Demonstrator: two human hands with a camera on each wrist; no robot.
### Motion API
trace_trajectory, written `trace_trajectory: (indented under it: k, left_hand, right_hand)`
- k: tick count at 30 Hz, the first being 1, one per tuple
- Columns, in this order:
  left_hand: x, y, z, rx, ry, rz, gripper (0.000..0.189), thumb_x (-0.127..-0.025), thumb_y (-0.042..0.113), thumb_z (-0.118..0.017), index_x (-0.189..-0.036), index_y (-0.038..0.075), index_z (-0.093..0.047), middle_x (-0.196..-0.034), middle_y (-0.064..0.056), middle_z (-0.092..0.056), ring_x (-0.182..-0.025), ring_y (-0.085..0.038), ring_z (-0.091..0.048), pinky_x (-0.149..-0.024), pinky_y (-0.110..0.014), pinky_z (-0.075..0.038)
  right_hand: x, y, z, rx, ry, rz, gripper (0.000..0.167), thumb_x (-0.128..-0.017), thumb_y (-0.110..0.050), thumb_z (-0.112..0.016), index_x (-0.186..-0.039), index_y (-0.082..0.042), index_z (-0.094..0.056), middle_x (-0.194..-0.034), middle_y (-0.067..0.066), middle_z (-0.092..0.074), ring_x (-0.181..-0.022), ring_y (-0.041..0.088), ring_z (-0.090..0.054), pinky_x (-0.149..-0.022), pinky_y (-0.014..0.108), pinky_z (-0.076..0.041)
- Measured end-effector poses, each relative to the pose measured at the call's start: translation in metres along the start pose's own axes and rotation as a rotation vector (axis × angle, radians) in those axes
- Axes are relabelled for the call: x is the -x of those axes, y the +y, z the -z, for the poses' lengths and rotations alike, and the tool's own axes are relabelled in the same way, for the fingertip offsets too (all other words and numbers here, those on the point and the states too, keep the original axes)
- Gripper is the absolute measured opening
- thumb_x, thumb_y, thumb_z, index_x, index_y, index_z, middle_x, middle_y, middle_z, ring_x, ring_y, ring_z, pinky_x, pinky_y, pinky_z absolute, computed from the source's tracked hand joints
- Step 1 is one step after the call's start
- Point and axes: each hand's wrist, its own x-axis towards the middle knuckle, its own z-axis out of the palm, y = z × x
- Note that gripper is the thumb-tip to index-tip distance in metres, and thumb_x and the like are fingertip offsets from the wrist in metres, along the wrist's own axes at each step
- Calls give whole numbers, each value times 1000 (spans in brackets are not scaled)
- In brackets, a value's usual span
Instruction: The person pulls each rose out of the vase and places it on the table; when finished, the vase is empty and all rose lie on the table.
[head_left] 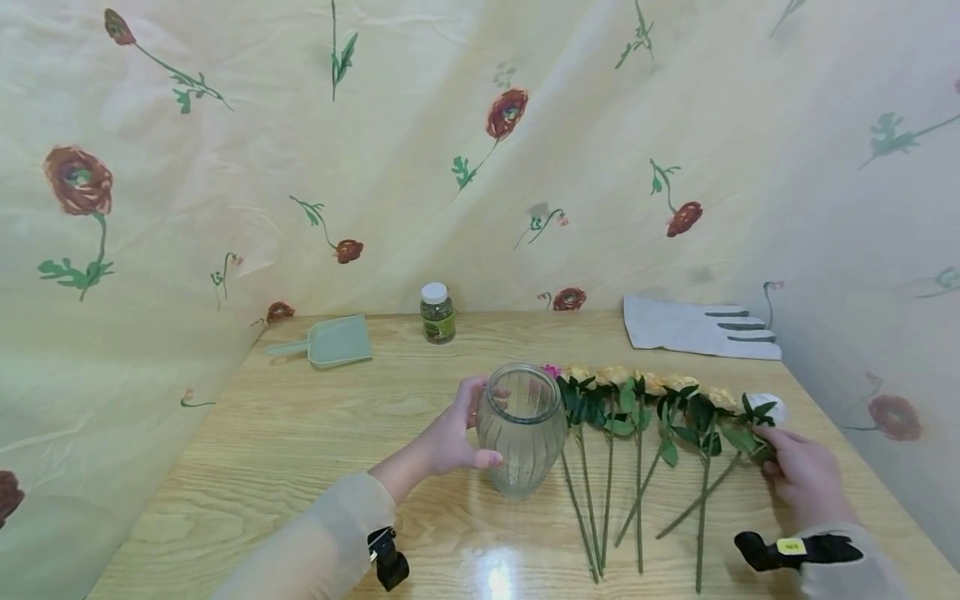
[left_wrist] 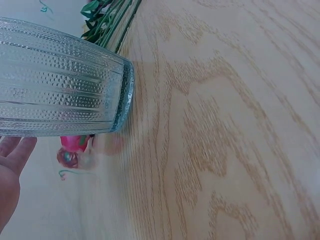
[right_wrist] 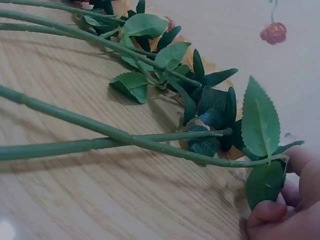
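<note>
A clear ribbed glass vase (head_left: 521, 433) stands about upright in the head view, its mouth facing up. My left hand (head_left: 453, 429) holds it from the left, thumb in front and fingers behind. In the left wrist view the vase (left_wrist: 60, 80) shows its thick base close to the table; whether it touches is unclear. At the right, my right hand (head_left: 806, 475) pinches a white artificial rose (head_left: 767, 408) near its bloom. The right wrist view shows its leaves (right_wrist: 262, 120) by my fingertips. Several yellow artificial roses (head_left: 615, 377) and a pink one (head_left: 552, 370) lie between both hands.
Behind, a jar with a white lid (head_left: 437, 313) stands near the wall. A pale green dustpan (head_left: 340, 342) lies at the back left and a white glove (head_left: 697, 327) at the back right. Flower-patterned cloth (head_left: 405, 150) borders the wooden table (head_left: 300, 433).
</note>
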Motion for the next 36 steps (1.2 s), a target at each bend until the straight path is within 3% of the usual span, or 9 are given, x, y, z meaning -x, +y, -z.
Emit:
trace_trajectory:
  k: [6,9,11,14,18,22,27,32,36]
  left_hand:
    - [0,-1,1,0,-1,-3,87,-71,19,-71,-139,13,-16,-137,-16,-38,-124,-32,-42,-99,-45,-37]
    - [0,-1,1,-1,-3,-9,88,-71,18,-71,-139,13,-16,-137,-17,-38,-124,-34,-42,-99,-45,-37]
    - [0,0,1,-1,-1,-11,88,-71,16,-72,-139,12,-16,-137,-18,-38,-124,-34,-42,-99,-45,-38]
    - [1,0,1,-4,4,-12,88,-71,13,-72,-139,12,-17,-137,-18,-38,-124,-34,-42,-99,-45,-38]
    - [1,0,1,-15,7,-9,89,-71,13,-73,-139,13,-16,-138,-16,-39,-125,-32,-41,-99,-45,-38]
    - [2,-1,2,-27,1,1,89,-71,16,-73,-140,15,-16,-138,-14,-39,-123,-30,-43,-98,-46,-38]
    - [3,-3,3,-19,-12,17,91,-72,17,-74,-140,18,-14,-140,-13,-38,-123,-30,-43,-98,-47,-37]
    - [6,-6,4,-2,-10,23,92,-74,26,-76,-141,19,-13,-140,-14,-37,-123,-31,-43,-98,-46,-38]
    - [9,-9,7,38,-5,82,94,-75,25,-77,-143,16,-12,-141,-15,-33,-124,-32,-42,-101,-45,-36]
  right_hand:
    - [0,-1,-4,213,29,66,24,-87,-29,-65,-64,-34,-60,-71,-10,-51,-57,8,-49,-49,23,-45]
    - [2,-2,-5,297,43,93,9,-88,-32,-63,-83,-24,-65,-72,-8,-52,-57,9,-49,-50,24,-45]
    - [2,-2,-5,365,54,103,29,-88,-35,-60,-106,-13,-66,-71,-8,-52,-57,9,-49,-50,24,-45]
    - [2,-5,-4,494,70,134,65,-89,-41,-56,-132,8,-47,-70,-7,-53,-57,10,-50,-51,23,-44]
    - [3,-9,0,653,83,187,73,-90,-47,-51,-133,11,-42,-72,-8,-56,-60,9,-50,-54,22,-41]
    - [4,-12,5,745,83,210,73,-90,-49,-49,-132,11,-43,-77,-4,-61,-65,7,-48,-58,24,-40]
    - [7,-15,6,737,100,209,73,-90,-49,-48,-132,11,-43,-78,-1,-63,-65,5,-49,-56,24,-42]
    - [10,-16,5,652,110,258,65,-91,-43,-52,-129,10,-46,-73,-13,-57,-67,2,-48,-57,22,-41]
    - [13,-19,0,641,131,298,62,-90,-45,-54,-127,5,-49,-92,-4,-57,-78,6,-46,-60,21,-40]
